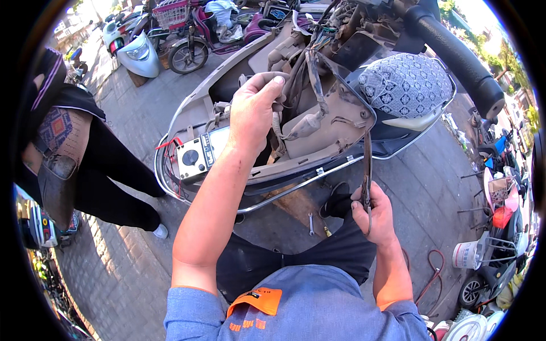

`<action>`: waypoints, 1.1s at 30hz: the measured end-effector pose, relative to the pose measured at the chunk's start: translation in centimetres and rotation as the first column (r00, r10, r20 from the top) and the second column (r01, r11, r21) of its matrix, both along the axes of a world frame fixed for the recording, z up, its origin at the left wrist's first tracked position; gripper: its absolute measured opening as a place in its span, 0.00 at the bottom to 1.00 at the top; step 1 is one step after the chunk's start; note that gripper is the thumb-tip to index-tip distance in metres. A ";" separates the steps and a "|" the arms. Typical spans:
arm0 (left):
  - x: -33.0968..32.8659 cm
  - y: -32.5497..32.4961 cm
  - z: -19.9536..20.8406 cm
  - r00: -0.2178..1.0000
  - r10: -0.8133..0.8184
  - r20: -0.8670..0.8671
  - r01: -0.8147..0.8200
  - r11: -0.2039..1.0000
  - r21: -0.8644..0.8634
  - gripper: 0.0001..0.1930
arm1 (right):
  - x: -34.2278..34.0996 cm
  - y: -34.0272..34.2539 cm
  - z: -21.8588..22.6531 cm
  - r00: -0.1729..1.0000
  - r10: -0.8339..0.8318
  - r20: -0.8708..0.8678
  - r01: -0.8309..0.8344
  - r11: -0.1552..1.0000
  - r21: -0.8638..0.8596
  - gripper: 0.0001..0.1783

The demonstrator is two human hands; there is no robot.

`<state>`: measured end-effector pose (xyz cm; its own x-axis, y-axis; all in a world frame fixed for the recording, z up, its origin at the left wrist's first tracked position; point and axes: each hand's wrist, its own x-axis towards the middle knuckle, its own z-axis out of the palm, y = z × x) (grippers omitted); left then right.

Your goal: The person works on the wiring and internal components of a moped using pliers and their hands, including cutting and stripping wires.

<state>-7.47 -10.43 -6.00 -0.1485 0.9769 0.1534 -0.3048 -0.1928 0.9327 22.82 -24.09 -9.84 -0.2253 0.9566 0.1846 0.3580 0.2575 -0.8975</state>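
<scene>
An electric scooter body (352, 122) with its inside laid bare lies before me, wiring exposed. My left hand (253, 111) is closed over the opening, thumb and fingers together beside dark cables (298, 85); what they pinch is hidden. A grey taped connector bundle (307, 125) hangs to the right of it. My right hand (374, 215) grips a long dark strip, like a taped cable (367, 165), which runs up to the scooter's edge. Left of my left wrist, a white meter with a round black dial (192, 158) rests on the scooter, red leads at its side.
Another person (114, 170) stands at the left. A wrench (311, 224) and a wooden board (296, 202) lie on the paving. The handlebar grip (460, 62) juts out at upper right, above a patterned cover (405, 84). A white bucket (466, 254) and red hose (435, 273) are at right.
</scene>
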 end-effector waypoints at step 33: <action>2.9 9.9 6.4 0.751 0.285 -0.596 -0.118 0.945 0.304 0.11 | 1.8 -0.6 -1.3 0.996 0.083 -0.040 -0.086 0.993 -0.085 0.07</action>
<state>-4.54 -0.49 0.38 -0.1265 0.8569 0.4998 0.4005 -0.4168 0.8160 24.62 -24.70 -11.14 -0.3010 0.9471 0.1113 0.3052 0.2062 -0.9297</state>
